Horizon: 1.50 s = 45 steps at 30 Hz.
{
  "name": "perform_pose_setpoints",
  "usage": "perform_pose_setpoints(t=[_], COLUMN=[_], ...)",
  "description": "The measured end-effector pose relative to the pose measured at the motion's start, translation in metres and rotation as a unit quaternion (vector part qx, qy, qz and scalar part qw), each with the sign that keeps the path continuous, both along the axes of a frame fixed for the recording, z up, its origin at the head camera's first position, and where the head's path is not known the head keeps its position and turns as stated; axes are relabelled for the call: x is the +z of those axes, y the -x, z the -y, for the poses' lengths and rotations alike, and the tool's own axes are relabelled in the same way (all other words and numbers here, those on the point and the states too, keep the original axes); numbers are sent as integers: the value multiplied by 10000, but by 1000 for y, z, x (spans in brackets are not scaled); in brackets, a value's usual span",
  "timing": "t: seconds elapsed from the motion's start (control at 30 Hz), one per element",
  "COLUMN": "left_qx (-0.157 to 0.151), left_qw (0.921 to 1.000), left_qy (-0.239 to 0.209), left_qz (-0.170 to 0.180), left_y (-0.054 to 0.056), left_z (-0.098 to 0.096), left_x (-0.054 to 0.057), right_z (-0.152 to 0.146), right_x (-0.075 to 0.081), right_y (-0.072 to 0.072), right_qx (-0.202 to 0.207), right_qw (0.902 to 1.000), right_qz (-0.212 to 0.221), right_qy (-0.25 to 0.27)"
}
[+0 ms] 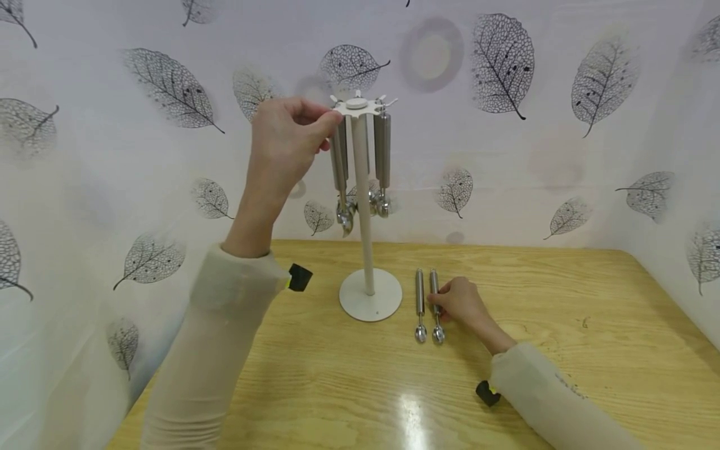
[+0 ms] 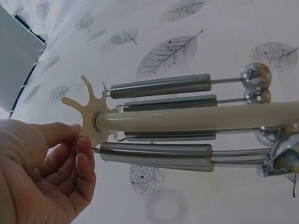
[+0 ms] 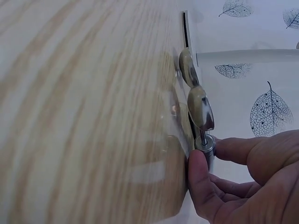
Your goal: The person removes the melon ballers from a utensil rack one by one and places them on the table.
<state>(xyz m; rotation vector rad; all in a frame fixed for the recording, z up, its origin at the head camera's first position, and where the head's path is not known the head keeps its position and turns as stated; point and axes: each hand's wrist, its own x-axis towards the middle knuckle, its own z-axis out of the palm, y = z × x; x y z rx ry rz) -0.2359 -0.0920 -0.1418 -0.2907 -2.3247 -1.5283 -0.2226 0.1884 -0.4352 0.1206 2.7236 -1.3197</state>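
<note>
A cream utensil rack stands upright on the table, with a star-shaped ring of hooks at its top. My left hand pinches one of the hooks between thumb and fingertips, right at the top end of a hanging utensil with a double-rod neck. Several steel-handled utensils hang round the pole, among them a round-headed scoop. Right of the rack base, two steel scoops lie side by side. My right hand pinches the handle of the right scoop; the left scoop lies just beside it.
The wood-grain table runs up to a pale backdrop printed with leaves. The round rack base sits close to the left scoop. A black wrist-camera piece juts from the left sleeve, another from the right.
</note>
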Motion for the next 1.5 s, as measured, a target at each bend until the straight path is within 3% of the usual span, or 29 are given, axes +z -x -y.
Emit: perform_pose_setpoints(t=[0.73, 1.0, 1.1, 1.23, 1.5], left_qx=[60, -2, -54, -75, 171], left_qw=[9999, 9993, 9991, 9985, 9982], left_qy=[79, 79, 8, 8, 366], left_qz=[-71, -361, -425, -539, -435], left_y=[-1, 0, 0, 1, 0], left_z=[-1, 0, -2, -3, -2], left_x=[0, -4, -5, -6, -1], right_z=[-1, -9, -15, -21, -27], right_x=[1, 9, 16, 31, 67], right_y=[-5, -10, -13, -17, -18], right_qx=[66, 223, 355, 430, 515], right_qw=[10000, 9990, 9987, 9990, 9976], right_qz=[9, 81, 103, 75, -73], right_qy=[13, -391, -340, 128, 452])
